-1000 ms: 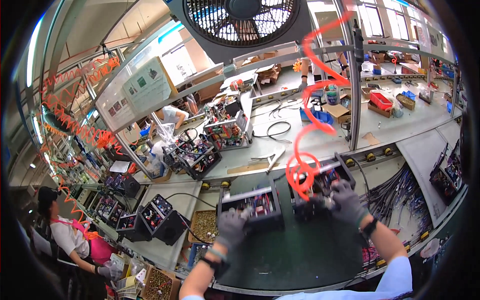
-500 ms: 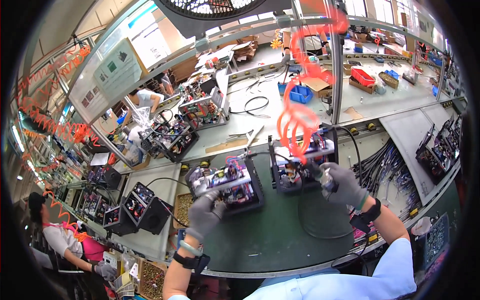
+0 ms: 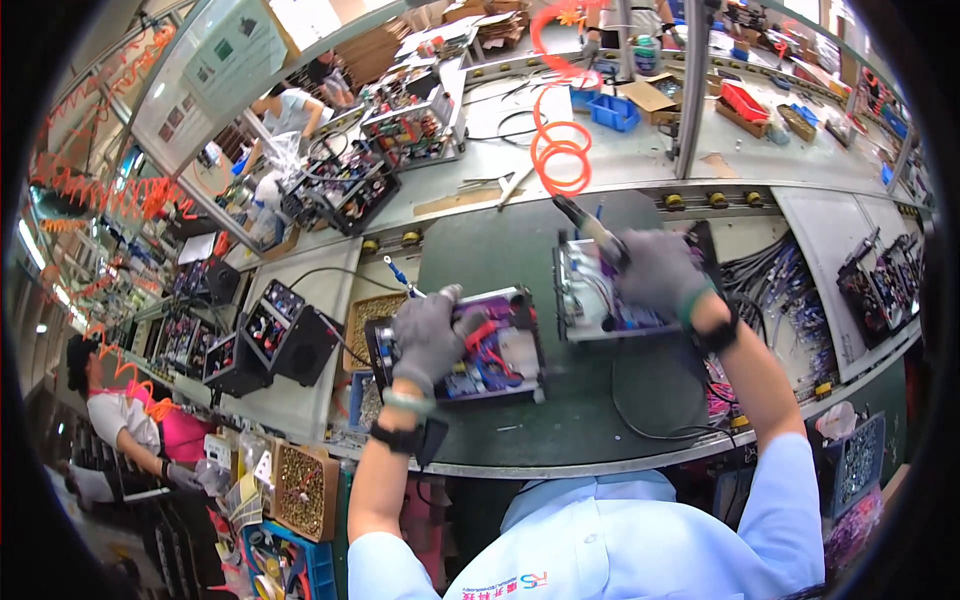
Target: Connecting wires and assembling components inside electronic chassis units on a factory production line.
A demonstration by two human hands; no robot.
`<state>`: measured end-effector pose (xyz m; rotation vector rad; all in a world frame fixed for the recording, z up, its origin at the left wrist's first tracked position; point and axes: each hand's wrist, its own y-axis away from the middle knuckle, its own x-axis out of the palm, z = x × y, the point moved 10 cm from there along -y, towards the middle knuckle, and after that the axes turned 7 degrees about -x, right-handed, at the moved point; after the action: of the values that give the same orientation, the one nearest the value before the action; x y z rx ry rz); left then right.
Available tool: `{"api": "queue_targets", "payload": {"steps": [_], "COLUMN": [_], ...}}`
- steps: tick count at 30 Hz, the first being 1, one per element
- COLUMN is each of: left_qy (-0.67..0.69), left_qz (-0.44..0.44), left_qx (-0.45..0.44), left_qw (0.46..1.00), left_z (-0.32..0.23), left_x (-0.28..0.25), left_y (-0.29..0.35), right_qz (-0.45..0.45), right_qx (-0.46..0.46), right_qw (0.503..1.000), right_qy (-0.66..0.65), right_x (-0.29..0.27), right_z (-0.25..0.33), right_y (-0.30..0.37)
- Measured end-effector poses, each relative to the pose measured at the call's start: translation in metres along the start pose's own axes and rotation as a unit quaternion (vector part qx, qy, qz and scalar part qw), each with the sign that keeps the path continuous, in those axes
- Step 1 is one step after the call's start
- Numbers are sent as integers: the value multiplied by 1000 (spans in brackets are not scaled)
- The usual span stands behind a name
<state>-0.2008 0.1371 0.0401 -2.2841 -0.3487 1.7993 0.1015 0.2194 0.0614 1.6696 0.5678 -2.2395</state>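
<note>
My left hand (image 3: 428,340), in a grey glove, is closed over the left side of an open black electronics housing (image 3: 515,365) with purple and red parts inside. A blue-sleeved cable (image 3: 398,270) with a ring terminal sticks up from its fingers. My right hand (image 3: 660,272), also gloved, grips a dark air screwdriver (image 3: 588,222) hanging from an orange coiled hose (image 3: 562,155). This tool is above a second open housing (image 3: 595,295), and my hand hides much of that one's right side. The screwdriver's tip is hidden.
Both housings stand on a green work mat (image 3: 580,420). A black cable (image 3: 640,432) loops at its right. Bundled cables (image 3: 790,290) lie further right, and a box of small brass parts (image 3: 305,490) is at lower left. Co-workers are at left and far left.
The view has tipped downward. My right hand has brought the screwdriver over the right housing. Both housings now show more of their insides, and the blue-sleeved cable stands out at my left hand.
</note>
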Motion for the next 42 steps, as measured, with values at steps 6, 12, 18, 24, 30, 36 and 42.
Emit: {"api": "queue_targets", "payload": {"steps": [6,12,18,24,30,36,42], "left_qy": [-9,-32,-6,66,-6,-61,15], "left_qz": [-159,-181,-247,-265,-97,154,104], "left_qx": [41,3,14,35,-264,-214,-226], "left_qw": [986,983,969,961,960,963,968], "left_z": [-47,-39,-39,-26,189,293,259], "left_x": [-27,7,3,-58,-39,86,82], "left_y": [161,197,123,135,145,168,118], "right_qz": [-192,-137,-194,-222,-28,-40,-113], "right_qx": [-144,-110,-85,-63,-42,-49,-116], "right_qw": [970,984,977,890,751,816,751], "right_qy": [-51,-9,-2,-394,-658,-574,-641], "right_x": [0,57,61,43,114,116,111], "right_z": [65,63,56,38,81,86,98], "right_y": [164,208,141,152,168,166,162]}}
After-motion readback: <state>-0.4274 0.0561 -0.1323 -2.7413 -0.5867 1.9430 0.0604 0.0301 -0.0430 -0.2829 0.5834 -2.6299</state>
